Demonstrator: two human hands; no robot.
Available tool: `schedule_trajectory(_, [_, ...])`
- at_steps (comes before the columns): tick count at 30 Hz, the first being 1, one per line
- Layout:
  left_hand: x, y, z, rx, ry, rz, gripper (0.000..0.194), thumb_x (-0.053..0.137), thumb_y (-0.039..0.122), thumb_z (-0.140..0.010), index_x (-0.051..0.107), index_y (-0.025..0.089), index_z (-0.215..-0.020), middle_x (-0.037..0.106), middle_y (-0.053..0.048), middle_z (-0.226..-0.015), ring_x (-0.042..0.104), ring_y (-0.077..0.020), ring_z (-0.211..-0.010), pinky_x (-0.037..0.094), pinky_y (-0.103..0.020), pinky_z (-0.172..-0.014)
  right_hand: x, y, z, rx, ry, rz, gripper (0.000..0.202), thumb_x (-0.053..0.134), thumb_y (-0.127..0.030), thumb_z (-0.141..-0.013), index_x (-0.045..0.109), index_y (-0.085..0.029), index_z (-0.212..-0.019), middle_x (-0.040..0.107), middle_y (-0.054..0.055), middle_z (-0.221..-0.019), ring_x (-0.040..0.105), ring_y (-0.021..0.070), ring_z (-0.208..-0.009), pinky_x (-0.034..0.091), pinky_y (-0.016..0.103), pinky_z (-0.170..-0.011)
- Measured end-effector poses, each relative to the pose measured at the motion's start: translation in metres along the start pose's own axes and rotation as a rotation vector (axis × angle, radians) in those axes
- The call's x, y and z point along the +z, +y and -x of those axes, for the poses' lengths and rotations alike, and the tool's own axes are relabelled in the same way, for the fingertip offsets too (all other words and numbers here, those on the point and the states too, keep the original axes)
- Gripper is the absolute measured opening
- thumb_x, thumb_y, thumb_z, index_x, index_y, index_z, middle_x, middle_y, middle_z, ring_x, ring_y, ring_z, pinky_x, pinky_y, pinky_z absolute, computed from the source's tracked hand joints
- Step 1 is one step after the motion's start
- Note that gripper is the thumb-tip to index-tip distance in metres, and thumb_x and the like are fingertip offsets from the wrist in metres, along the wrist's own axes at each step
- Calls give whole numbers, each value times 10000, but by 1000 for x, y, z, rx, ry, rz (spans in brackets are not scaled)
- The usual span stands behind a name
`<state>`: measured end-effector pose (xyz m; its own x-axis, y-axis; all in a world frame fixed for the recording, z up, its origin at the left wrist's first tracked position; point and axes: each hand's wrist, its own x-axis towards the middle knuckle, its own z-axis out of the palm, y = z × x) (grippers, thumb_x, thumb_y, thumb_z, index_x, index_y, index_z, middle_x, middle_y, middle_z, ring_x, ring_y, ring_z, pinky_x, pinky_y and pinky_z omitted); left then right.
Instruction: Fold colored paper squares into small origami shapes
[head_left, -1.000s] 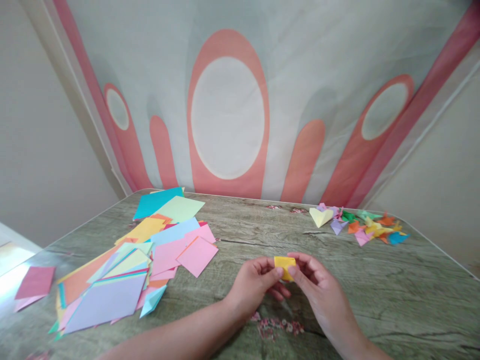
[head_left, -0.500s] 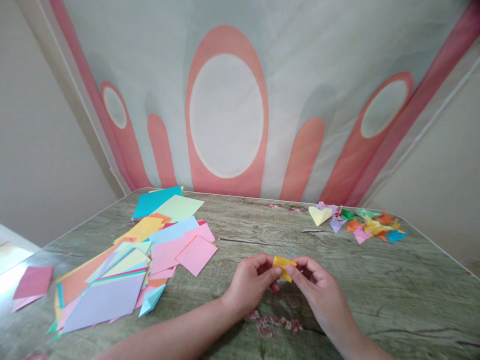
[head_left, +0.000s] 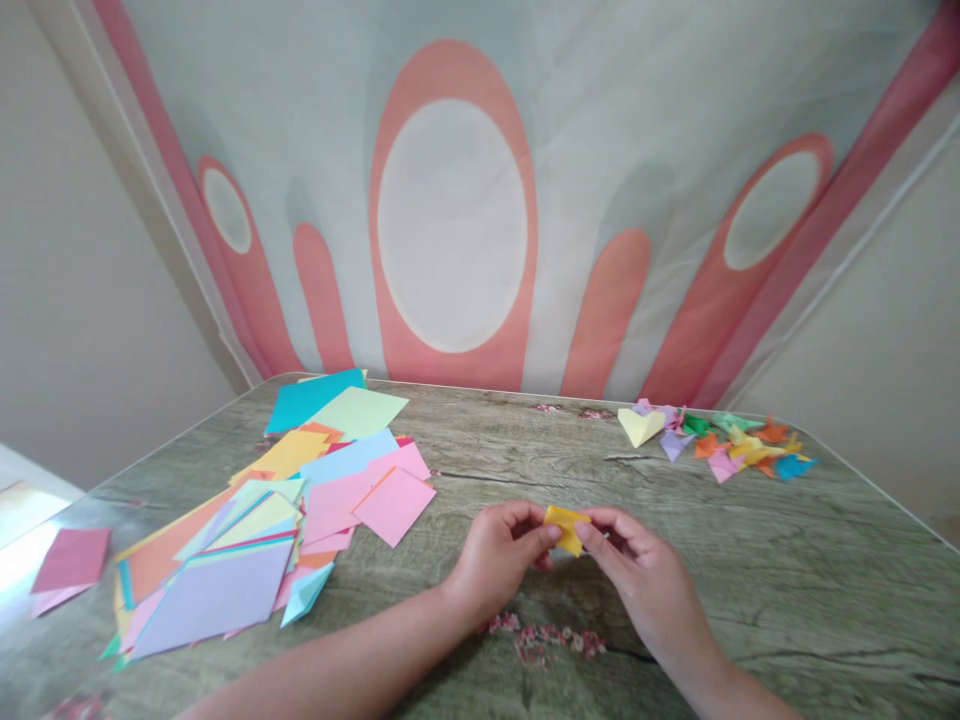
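A small folded yellow paper [head_left: 567, 527] is held between both hands, above the wood-patterned table [head_left: 510, 440]. My left hand [head_left: 501, 552] pinches its left edge, thumb on the near face. On its right side, my right hand [head_left: 637, 560] grips it between thumb and fingers. The fingers behind the paper are partly hidden. Both hands are closed and close together, with the forearms reaching in from the bottom edge.
Many coloured sheets [head_left: 217, 600] lie spread on the left, with a folded light-blue piece [head_left: 306, 594] beside them. Dark pink paper [head_left: 71, 560] lies at far left. Small folded figures [head_left: 750, 448] and a cream heart [head_left: 640, 426] sit at the back right.
The yellow paper and both hands appear slightly higher in view, and the paper's outline has changed a little. Both hands still grip it.
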<state>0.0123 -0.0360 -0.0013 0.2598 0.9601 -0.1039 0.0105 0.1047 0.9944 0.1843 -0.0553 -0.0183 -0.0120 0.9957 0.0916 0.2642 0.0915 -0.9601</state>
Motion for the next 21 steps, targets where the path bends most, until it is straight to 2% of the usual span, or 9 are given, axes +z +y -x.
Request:
schedule_trajectory(7, [-2, -2, -4, -4, -10, 10, 312, 717, 408, -692, 640, 115, -769, 612, -5, -645, 490, -97, -519, 385, -218, -530, -1, -4, 2, -1, 12, -15, 315, 571, -507, -855, 630, -198, -864, 644, 23, -794, 581, 182, -755, 450, 273, -706])
schedule_trajectory(14, [-2, 9, -2, 76, 145, 111, 303, 739, 408, -693, 628, 134, -758, 599, 10, -679, 524, -98, -607, 425, -199, -588, 0, -4, 1, 6, -118, 19, 314, 564, -499, -857, 601, -198, -771, 536, -26, -664, 496, 138, -618, 388, 242, -577])
schedule_trajectory(21, [-1, 2, 0, 44, 66, 133, 300, 739, 402, -707, 706, 108, -761, 671, -36, -712, 540, -113, -619, 427, -208, -607, 4, -2, 4, 15, -188, 44, 331, 561, -514, -855, 614, -195, -784, 553, -22, -678, 513, 139, -625, 400, 245, -571])
